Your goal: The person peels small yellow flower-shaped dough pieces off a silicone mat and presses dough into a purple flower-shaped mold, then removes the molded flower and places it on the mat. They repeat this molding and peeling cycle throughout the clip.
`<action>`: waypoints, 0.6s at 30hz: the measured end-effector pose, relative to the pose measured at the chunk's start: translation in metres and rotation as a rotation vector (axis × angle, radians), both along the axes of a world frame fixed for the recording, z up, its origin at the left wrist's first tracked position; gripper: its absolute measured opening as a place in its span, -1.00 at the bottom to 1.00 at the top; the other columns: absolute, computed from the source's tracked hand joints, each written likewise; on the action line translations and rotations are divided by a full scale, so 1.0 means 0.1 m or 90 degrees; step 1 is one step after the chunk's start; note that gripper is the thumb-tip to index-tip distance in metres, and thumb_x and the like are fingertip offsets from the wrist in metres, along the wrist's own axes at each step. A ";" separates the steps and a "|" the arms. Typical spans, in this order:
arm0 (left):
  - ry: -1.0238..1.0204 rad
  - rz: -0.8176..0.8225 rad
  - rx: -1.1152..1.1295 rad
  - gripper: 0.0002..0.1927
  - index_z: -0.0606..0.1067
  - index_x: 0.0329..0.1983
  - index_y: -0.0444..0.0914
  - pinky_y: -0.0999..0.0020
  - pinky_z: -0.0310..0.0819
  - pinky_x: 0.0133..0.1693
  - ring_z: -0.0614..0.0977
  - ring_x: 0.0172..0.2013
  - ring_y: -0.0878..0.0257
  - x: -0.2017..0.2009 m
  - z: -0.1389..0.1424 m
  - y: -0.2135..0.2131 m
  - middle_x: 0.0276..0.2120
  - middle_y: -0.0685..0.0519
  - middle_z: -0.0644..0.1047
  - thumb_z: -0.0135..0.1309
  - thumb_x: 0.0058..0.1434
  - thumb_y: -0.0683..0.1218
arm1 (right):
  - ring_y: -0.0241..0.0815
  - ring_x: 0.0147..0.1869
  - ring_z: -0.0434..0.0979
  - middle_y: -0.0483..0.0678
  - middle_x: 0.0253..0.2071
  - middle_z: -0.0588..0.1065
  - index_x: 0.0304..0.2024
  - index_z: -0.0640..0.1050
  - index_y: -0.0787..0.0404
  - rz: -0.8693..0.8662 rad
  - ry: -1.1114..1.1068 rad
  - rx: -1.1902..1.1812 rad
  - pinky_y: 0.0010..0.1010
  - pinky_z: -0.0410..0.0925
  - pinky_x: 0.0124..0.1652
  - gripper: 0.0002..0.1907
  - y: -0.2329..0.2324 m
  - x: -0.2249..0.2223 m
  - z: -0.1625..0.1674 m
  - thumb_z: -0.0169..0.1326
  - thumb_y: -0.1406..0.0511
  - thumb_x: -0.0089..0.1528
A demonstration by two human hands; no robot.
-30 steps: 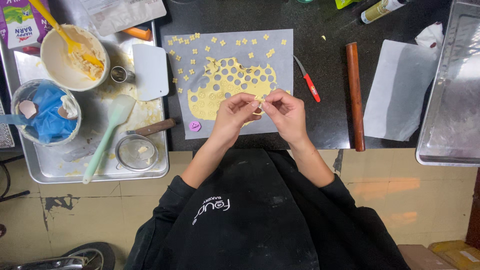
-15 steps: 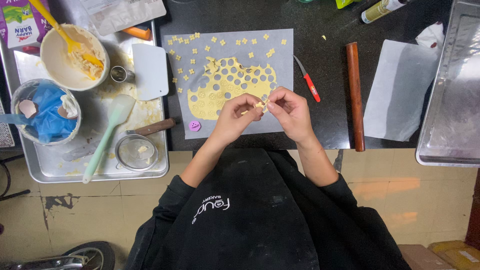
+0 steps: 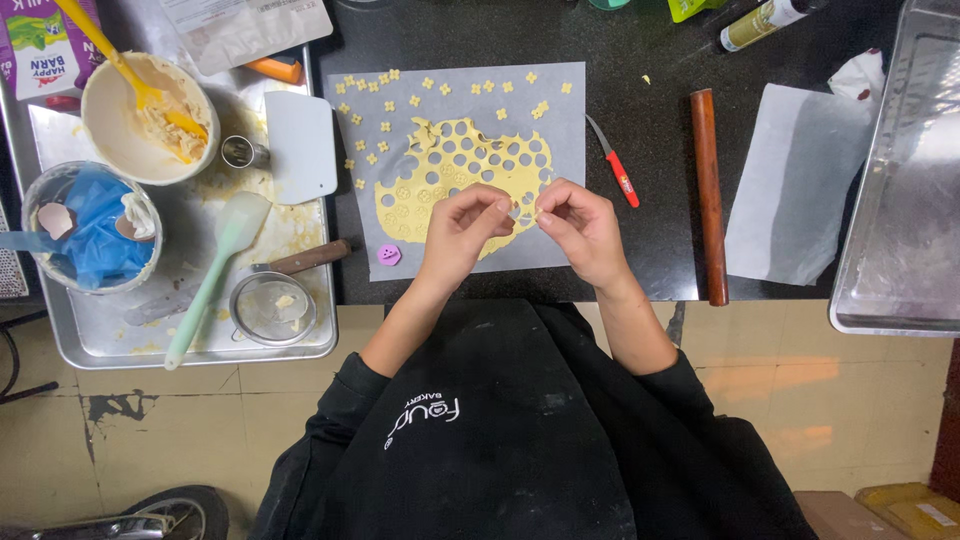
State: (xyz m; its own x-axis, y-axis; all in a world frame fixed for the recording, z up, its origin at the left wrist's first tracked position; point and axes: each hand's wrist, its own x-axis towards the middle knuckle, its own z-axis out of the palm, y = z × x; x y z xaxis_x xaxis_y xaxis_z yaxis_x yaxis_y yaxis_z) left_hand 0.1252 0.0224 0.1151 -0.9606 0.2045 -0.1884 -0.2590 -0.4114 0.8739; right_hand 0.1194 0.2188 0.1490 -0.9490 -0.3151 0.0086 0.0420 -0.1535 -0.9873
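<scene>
We're pinching a tiny dough cutout [image 3: 519, 211] between left hand [image 3: 462, 228] and right hand [image 3: 578, 225] fingertips; soft, tearable—hold edges lightly. Dough sheet [image 3: 455, 172] at 12 o'clock.

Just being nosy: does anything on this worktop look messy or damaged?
Yes. The left tray is smeared with batter around the green spatula. The yellow dough sheet is full of punched holes, its top-left edge torn. Both hands pinch a small piece above it.
</scene>
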 end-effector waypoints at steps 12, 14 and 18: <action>-0.017 0.051 -0.359 -0.83 0.66 -0.21 -0.33 0.42 0.39 -0.48 0.62 -0.42 0.35 -0.19 -0.44 -0.53 -0.40 0.01 0.65 0.19 0.30 -0.11 | -0.35 -0.09 0.55 -0.08 -0.16 0.59 -0.18 0.52 0.32 -0.075 -0.094 0.099 -0.49 0.41 -0.06 -0.95 0.34 -0.03 -0.30 0.10 0.43 0.31; 0.083 0.126 -0.545 -0.84 0.66 -0.20 -0.29 0.44 0.52 -0.38 0.67 -0.42 0.32 -0.30 -0.57 -0.77 -0.34 0.01 0.68 0.19 0.25 -0.11 | -0.35 -0.17 0.55 -0.07 -0.22 0.60 -0.20 0.55 0.33 -0.090 -0.114 0.220 -0.49 0.41 -0.14 -0.93 0.41 -0.03 -0.41 0.14 0.41 0.30; 0.064 0.119 -0.709 -0.83 0.65 -0.25 -0.31 0.29 0.54 -0.31 0.69 -0.44 0.13 -0.61 -0.77 -1.09 -0.43 -0.10 0.65 0.22 0.21 -0.09 | -0.28 -0.32 0.58 -0.01 -0.39 0.59 -0.22 0.61 0.30 -0.051 -0.130 0.542 -0.42 0.42 -0.25 -0.85 0.45 0.03 -0.61 0.19 0.31 0.25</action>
State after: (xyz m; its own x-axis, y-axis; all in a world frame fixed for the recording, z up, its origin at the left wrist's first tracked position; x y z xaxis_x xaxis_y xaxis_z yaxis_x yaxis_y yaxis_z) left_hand 0.0640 -0.0861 0.0386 -0.9794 -0.1775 -0.0961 -0.1834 0.5838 0.7909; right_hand 0.1219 0.2635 0.0880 -0.9256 -0.0693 -0.3722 0.2516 0.6220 -0.7415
